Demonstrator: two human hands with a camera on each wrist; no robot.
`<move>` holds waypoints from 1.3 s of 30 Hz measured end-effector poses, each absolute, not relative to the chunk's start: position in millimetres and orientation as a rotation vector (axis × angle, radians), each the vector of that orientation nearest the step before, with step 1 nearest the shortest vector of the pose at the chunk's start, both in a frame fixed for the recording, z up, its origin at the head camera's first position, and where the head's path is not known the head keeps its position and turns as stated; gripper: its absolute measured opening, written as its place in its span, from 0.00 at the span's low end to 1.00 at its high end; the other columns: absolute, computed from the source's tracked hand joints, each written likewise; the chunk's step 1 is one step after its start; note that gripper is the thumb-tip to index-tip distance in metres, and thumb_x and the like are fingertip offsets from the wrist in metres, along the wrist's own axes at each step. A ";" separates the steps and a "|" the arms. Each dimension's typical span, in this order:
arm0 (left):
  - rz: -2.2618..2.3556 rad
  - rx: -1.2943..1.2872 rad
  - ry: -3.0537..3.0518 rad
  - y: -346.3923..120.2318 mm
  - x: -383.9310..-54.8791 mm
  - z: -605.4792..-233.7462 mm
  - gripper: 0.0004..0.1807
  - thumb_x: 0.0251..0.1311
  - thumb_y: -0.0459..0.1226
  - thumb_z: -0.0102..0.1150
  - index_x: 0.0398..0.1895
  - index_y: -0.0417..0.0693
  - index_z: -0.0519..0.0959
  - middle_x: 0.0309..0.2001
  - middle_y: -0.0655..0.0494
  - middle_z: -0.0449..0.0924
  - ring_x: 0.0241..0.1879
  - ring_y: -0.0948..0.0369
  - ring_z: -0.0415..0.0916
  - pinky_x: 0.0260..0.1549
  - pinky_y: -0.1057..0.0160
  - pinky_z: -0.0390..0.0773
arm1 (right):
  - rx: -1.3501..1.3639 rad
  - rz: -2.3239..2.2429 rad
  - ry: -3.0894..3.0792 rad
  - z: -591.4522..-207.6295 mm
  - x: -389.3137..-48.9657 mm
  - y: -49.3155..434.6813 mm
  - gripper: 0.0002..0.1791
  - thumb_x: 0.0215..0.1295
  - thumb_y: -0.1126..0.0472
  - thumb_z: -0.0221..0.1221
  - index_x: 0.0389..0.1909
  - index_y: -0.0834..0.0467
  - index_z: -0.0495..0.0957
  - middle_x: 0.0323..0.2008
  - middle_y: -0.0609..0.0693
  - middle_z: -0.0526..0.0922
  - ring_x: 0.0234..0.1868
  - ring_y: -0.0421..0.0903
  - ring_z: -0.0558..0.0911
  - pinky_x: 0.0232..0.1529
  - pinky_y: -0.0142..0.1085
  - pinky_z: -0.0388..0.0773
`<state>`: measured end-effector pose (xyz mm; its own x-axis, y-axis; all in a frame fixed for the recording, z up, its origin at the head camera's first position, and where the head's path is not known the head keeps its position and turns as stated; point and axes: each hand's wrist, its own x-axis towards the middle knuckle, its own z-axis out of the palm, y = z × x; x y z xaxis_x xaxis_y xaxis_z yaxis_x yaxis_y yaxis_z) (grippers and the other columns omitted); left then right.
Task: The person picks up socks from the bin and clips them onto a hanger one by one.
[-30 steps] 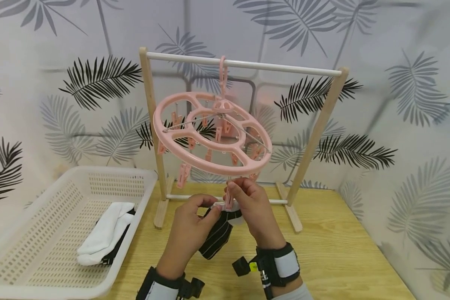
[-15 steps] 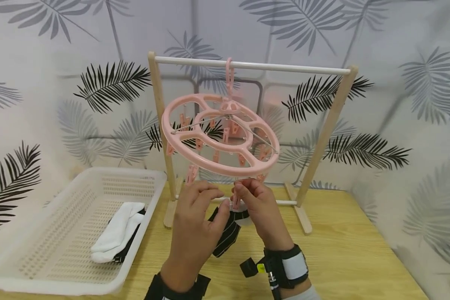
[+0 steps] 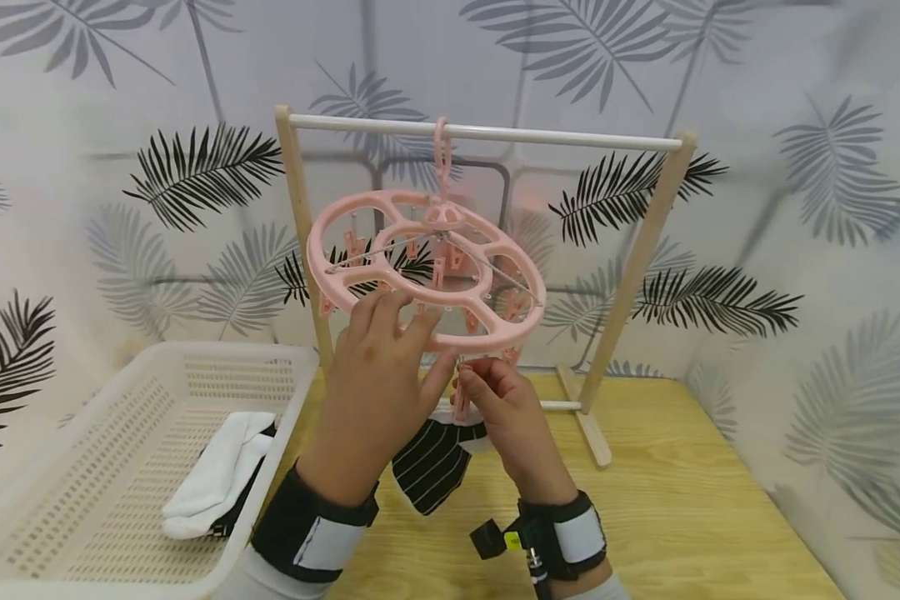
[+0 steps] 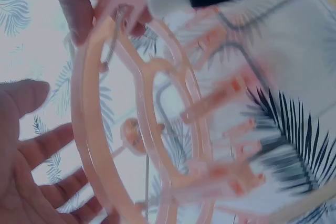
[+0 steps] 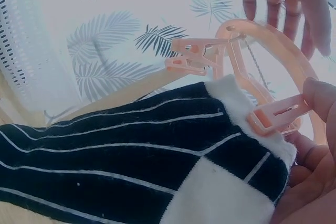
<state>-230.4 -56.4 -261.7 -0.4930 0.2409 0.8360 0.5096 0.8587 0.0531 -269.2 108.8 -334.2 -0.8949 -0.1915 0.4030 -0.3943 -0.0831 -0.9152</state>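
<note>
A black sock (image 5: 131, 156) with thin white stripes and a white cuff hangs from a pink clothespin (image 5: 278, 114) whose jaws sit over the cuff. My right hand (image 3: 513, 425) pinches the upper end of that clothespin between thumb and fingers. Above it, a round pink clip hanger (image 3: 487, 342) tilts on its hook. My left hand (image 3: 375, 367) is raised at the hanger's front left rim, its fingers spread and holding nothing. In the left wrist view its fingertips reach the rim, overlapping it.
A wooden rack with a white bar (image 3: 555, 133) carries the hanger. On the left stands a white plastic basket (image 3: 270, 360) with a white sock (image 3: 217, 475) and something black beneath it. Several other pink clothespins dangle under the ring.
My left hand has let go of the sock cuff and moved up to the hanger's rim. My right hand keeps its pinch on the clothespin.
</note>
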 end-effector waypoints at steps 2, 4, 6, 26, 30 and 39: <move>-0.369 -0.501 -2.138 -56.0 -231.4 -262.9 0.19 0.57 0.49 0.60 0.46 0.46 0.81 0.53 0.40 0.72 0.56 0.45 0.62 0.42 0.44 0.75 | 0.659 2.122 -2.018 -336.2 -268.2 108.1 0.19 0.67 0.53 0.55 0.42 0.69 0.73 0.27 0.52 0.75 0.31 0.50 0.75 0.39 0.38 0.75; -0.403 -0.475 -2.145 -56.6 -231.9 -264.5 0.17 0.56 0.48 0.62 0.42 0.46 0.82 0.52 0.40 0.73 0.55 0.44 0.63 0.43 0.42 0.74 | 0.649 2.121 -2.032 -337.4 -267.4 107.2 0.18 0.67 0.53 0.55 0.42 0.66 0.74 0.28 0.53 0.75 0.32 0.50 0.75 0.39 0.38 0.75; -0.429 -0.469 -2.139 -58.1 -232.6 -265.2 0.17 0.54 0.48 0.64 0.38 0.45 0.82 0.51 0.38 0.73 0.54 0.44 0.63 0.47 0.42 0.72 | 0.642 2.111 -2.048 -337.7 -267.4 106.1 0.17 0.66 0.53 0.56 0.43 0.64 0.75 0.30 0.53 0.75 0.32 0.50 0.75 0.38 0.38 0.75; -0.572 -0.519 -2.106 -70.7 -241.0 -266.9 0.23 0.49 0.51 0.68 0.30 0.40 0.75 0.39 0.43 0.72 0.46 0.45 0.66 0.46 0.48 0.71 | 0.658 2.125 -2.080 -333.0 -265.5 102.8 0.16 0.65 0.54 0.57 0.45 0.62 0.77 0.33 0.52 0.77 0.34 0.49 0.75 0.36 0.35 0.75; -0.590 -0.526 -2.098 -73.1 -242.2 -265.3 0.23 0.48 0.52 0.68 0.30 0.41 0.74 0.35 0.46 0.72 0.40 0.49 0.67 0.40 0.50 0.72 | 0.654 2.106 -2.097 -331.5 -265.0 103.2 0.16 0.64 0.55 0.58 0.46 0.63 0.76 0.36 0.53 0.77 0.37 0.49 0.75 0.36 0.34 0.75; -0.592 -0.553 -2.079 -77.7 -244.5 -262.5 0.25 0.47 0.54 0.68 0.28 0.41 0.74 0.32 0.47 0.72 0.36 0.51 0.67 0.34 0.52 0.73 | 0.671 2.055 -2.123 -328.4 -261.6 105.2 0.16 0.63 0.56 0.59 0.49 0.60 0.76 0.40 0.56 0.78 0.40 0.50 0.76 0.39 0.35 0.76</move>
<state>-244.5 -77.7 -262.5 -0.5142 0.1634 0.8419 0.5824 0.7872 0.2029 -261.6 105.2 -328.4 -0.8959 -0.2339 0.3776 -0.3850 -0.0150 -0.9228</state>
